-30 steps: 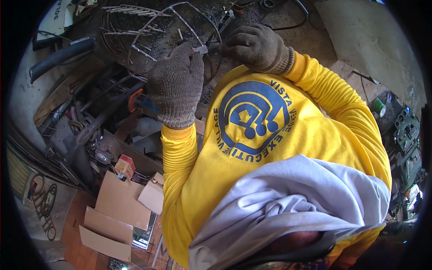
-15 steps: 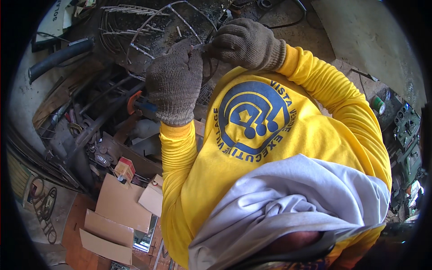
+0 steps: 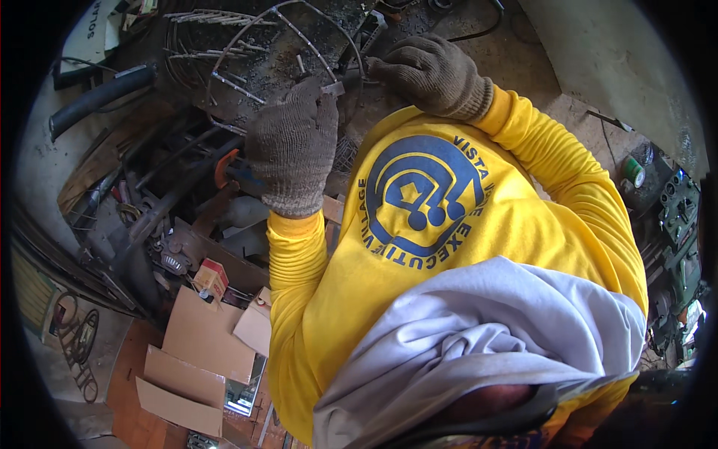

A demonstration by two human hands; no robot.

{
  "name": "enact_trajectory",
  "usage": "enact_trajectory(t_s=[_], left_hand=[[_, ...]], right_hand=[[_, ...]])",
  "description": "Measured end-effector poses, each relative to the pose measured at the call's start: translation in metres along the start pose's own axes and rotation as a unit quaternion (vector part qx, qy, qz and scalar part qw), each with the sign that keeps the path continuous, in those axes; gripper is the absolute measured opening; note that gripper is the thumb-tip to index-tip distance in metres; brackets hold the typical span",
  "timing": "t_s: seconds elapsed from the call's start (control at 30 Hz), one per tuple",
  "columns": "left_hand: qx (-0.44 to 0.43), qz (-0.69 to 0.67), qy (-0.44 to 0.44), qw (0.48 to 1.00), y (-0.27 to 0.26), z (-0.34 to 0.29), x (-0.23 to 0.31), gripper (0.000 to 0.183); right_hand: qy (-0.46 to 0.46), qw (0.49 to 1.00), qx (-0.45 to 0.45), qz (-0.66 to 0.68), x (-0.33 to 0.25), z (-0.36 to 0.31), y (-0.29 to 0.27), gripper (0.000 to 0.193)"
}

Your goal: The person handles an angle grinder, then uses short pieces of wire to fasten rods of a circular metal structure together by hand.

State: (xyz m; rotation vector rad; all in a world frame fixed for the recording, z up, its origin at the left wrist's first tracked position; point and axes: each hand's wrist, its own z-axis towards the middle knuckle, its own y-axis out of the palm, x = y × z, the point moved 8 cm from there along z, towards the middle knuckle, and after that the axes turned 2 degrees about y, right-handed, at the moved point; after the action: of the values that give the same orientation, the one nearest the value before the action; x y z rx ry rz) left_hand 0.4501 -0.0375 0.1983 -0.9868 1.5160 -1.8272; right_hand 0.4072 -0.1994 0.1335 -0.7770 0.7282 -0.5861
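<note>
A brown knitted work glove covers my left hand (image 3: 292, 146), which is closed with its fingers toward the far side. A small flat metal piece (image 3: 333, 89) sticks out at its fingertips. Just beyond stands a frame of bent metal rod (image 3: 303, 36), its arched bars running close to both hands. My right hand (image 3: 434, 78), gloved alike, is to the right of the frame, apart from the left. Its fingers are curled together, and what they grip, if anything, is hidden.
Several short metal rods (image 3: 217, 16) lie at the far left. A bar clamp with an orange jaw (image 3: 225, 168) is left of my left wrist. Cardboard boxes (image 3: 206, 329) stand at the lower left. A green can (image 3: 633, 172) and a tool case (image 3: 679, 213) are at the right.
My hands, close together before, have drawn apart. The right hand has shifted right, and the left slightly nearer. The metal piece at the left fingertips now shows more plainly.
</note>
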Motion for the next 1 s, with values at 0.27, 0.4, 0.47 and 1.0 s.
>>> enact_trajectory(t_s=[0.27, 0.4, 0.47, 1.0], left_hand=[[0.045, -0.025, -0.034, 0.998, -0.006, -0.003, -0.023, 0.017], [-0.003, -0.038, -0.108, 0.993, -0.002, -0.013, -0.04, 0.026], [0.0, -0.049, -0.121, 0.991, -0.002, -0.012, -0.048, 0.027], [0.05, -0.005, -0.018, 0.999, -0.001, 0.016, -0.021, 0.015]], right_hand=[[-0.034, 0.999, 0.005, 0.038, 0.001, 0.013, 0.016, 0.041], [-0.057, 0.994, 0.022, 0.089, -0.007, 0.023, 0.031, 0.041], [-0.061, 0.994, 0.016, 0.094, -0.008, 0.028, 0.043, 0.039], [-0.13, 0.991, -0.019, -0.016, -0.009, 0.036, 0.039, 0.039]])
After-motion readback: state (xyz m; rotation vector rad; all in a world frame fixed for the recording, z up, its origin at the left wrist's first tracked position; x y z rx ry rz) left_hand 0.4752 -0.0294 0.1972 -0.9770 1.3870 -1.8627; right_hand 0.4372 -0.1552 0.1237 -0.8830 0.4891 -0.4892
